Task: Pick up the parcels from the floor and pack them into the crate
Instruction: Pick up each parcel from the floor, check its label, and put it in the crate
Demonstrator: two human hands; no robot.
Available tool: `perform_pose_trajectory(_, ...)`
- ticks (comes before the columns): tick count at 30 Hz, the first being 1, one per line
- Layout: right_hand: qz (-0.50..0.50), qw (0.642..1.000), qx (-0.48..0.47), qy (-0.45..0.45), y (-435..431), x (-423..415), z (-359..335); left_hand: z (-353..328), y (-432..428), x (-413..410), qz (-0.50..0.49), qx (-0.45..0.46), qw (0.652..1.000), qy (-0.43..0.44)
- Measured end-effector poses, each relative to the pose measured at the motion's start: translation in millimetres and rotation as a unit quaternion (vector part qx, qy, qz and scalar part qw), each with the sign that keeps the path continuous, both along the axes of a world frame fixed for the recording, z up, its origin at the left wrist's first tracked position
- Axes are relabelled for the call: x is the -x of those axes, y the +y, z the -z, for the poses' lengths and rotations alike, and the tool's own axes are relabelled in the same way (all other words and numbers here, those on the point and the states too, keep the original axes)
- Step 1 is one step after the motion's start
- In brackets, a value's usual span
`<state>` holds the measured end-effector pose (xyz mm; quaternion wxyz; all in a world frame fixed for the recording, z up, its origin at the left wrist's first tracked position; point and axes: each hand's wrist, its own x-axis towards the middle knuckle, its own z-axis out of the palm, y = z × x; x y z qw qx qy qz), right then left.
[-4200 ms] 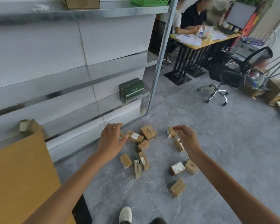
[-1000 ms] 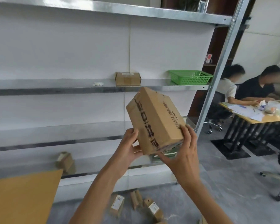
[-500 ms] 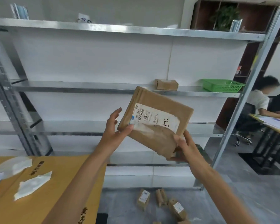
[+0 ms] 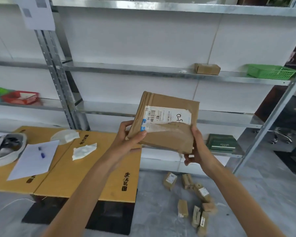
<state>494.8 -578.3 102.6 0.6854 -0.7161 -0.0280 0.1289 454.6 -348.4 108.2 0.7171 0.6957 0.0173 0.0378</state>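
Observation:
I hold a brown cardboard parcel (image 4: 167, 134) with a white shipping label at chest height in front of the shelving. My left hand (image 4: 129, 140) grips its lower left corner, thumb on the face. My right hand (image 4: 196, 147) holds its lower right edge from underneath. Several small brown parcels (image 4: 193, 197) lie scattered on the grey floor below, to the right. A large yellow-brown carton (image 4: 85, 170) with closed flaps stands at the left, just under my left forearm.
On the carton lie a white sheet with a blue pen (image 4: 34, 159), crumpled tissues (image 4: 83, 150) and a headset (image 4: 6, 147). The metal shelves (image 4: 143, 69) carry a small box (image 4: 207, 68), a green basket (image 4: 271, 71), a red tray (image 4: 20, 97) and a dark green box (image 4: 221, 144).
I have risen from the floor with the parcel, turned it label side toward me, and my view has swung left so the carton top now shows fully.

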Motion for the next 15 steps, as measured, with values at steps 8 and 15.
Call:
perform_pose_trajectory(8,-0.022,0.998,0.061,-0.018,28,64,33,30,6,78,-0.117,-0.080,0.983,0.115)
perform_pose_trajectory(15,-0.059,0.995,0.082,0.006,53,119,64,53,35,154,-0.184,-0.086,0.963,0.179)
